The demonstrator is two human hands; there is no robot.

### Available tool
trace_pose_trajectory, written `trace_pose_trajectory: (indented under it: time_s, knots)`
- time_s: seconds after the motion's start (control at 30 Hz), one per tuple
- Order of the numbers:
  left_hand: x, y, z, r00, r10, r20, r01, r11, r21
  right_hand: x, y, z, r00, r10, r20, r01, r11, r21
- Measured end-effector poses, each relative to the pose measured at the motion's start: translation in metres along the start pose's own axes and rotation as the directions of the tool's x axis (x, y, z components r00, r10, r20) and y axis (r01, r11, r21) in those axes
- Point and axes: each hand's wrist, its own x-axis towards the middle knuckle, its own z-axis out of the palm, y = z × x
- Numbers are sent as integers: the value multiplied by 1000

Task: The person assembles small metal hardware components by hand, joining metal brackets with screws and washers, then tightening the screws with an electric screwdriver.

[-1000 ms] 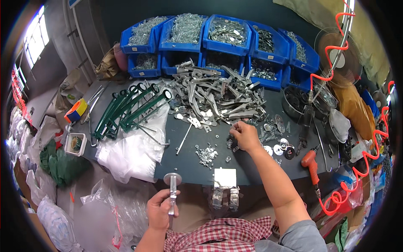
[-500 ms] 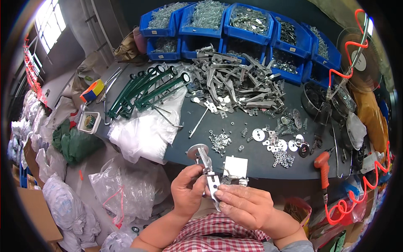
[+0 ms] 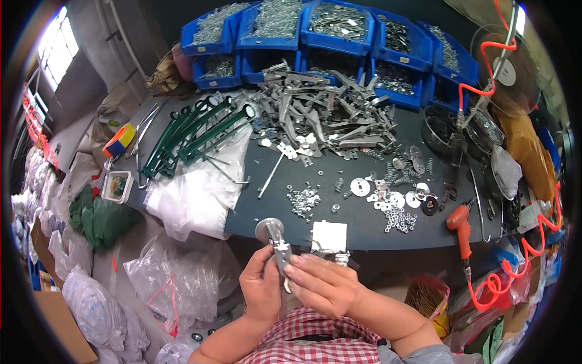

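While both hands close around it just below the near edge of the dark tabletop (image 3: 339,233), the grey metal part with a round disc head (image 3: 274,238) stands upright: the left hand (image 3: 262,286) grips its stem, and the right hand (image 3: 321,284) lays its fingers across it. Beyond lie loose small nuts (image 3: 303,199), flat washers (image 3: 394,195) and a heap of grey metal pieces (image 3: 330,118). Blue plastic bins (image 3: 339,27) at the far edge are full of silvery hardware.
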Motion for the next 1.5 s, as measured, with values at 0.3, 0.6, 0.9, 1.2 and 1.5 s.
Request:
trace_pose_trajectory:
  time_s: [0.3,0.6,0.9,1.2,1.5]
  knots:
    - [-11,-6,-8,879,-201,432,261,962,-84,-24,8,-2,980,201,-10,-201,979,19]
    - [-22,-9,-32,842,-426,331,405,905,134,-39,-5,-13,976,94,196,-93,996,-15]
    - [-16,5,-38,709,-511,487,598,801,-31,-65,48,-30,947,299,121,-300,954,-6]
    - [-10,10,-33,683,-389,618,627,746,-223,-108,151,-71,726,638,258,-482,739,-470]
    - [-23,21,-20,769,-431,472,552,820,-151,-69,140,-33,455,693,559,107,581,-807]
